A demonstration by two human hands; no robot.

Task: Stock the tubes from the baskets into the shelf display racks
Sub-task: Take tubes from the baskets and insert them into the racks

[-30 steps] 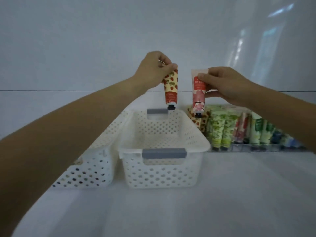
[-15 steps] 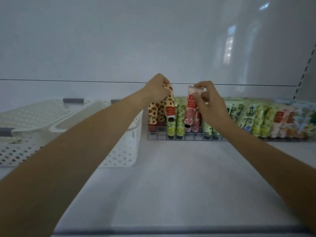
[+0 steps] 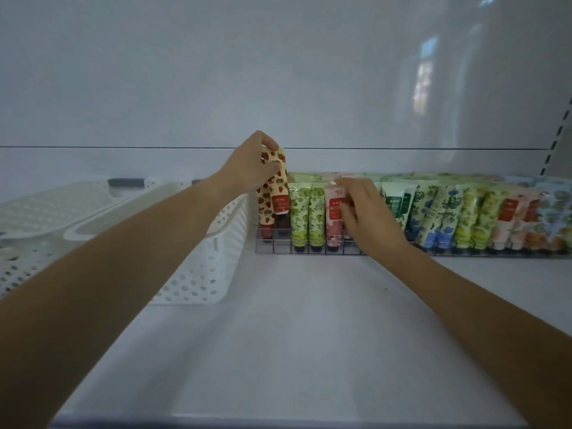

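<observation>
My left hand [image 3: 252, 167] pinches the top of a strawberry-print tube [image 3: 279, 187] and holds it cap down over the left end of the wire display rack [image 3: 309, 250]. My right hand [image 3: 363, 212] grips the top of a pink tube [image 3: 334, 216] that stands in the rack beside two green tubes [image 3: 306, 216]. Several more tubes fill the rack to the right. The white basket [image 3: 201, 274] stands left of the rack.
A second white basket [image 3: 37, 218] sits at the far left, partly overlapped by the first. The white shelf floor [image 3: 294, 335] stretches in front of the rack. A back panel rises behind, with a slotted upright [image 3: 557, 134] at the right.
Both hands have come down toward the rack. The pink tube went from hanging above the rack into a slot. The strawberry tube dropped lower at the rack's left end.
</observation>
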